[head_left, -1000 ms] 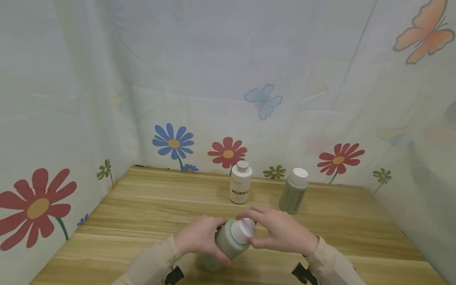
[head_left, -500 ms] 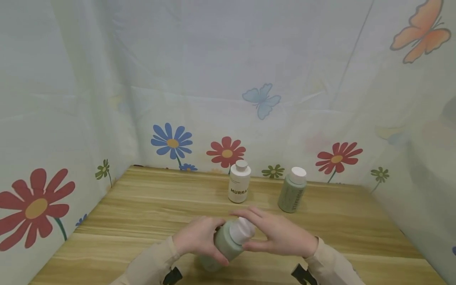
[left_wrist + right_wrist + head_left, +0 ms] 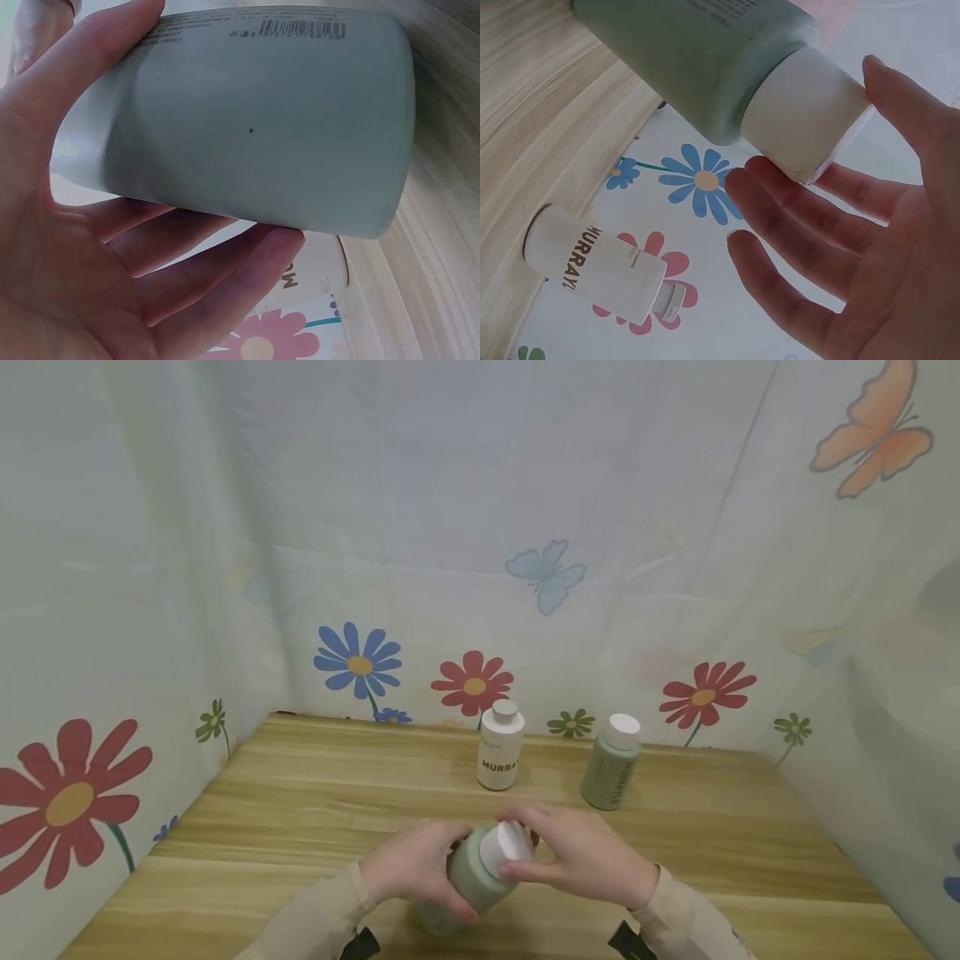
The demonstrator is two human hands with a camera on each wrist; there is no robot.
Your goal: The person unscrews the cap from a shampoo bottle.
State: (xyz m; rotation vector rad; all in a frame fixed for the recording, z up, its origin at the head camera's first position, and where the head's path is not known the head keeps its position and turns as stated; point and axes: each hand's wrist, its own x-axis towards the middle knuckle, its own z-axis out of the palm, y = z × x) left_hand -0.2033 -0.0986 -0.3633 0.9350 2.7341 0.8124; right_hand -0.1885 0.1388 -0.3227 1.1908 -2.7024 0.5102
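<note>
A pale green bottle [image 3: 471, 870] with a white cap [image 3: 512, 848] is tilted over the near part of the table, its cap end up and to the right. My left hand [image 3: 422, 865] grips the bottle's body, thumb on the near side and fingers round the far side. The right hand [image 3: 588, 856] pinches the cap between thumb and fingers. Seen from the right wrist, the thumb touches the cap's outer edge [image 3: 810, 112] and fingertips meet its opposite side. A barcode shows on the bottle's body [image 3: 255, 112] in the left wrist view.
A white bottle [image 3: 500, 750] with dark lettering stands upright toward the back of the wooden table [image 3: 337, 777]. To its right stands another green bottle [image 3: 611, 767] with a white cap. Flower-printed curtains [image 3: 420, 568] enclose the table at the back and sides.
The right hand's fingers loosened and spread over the cap half a second ago and now pinch it again. My left hand keeps its grip on the bottle. The head view has shifted slightly.
</note>
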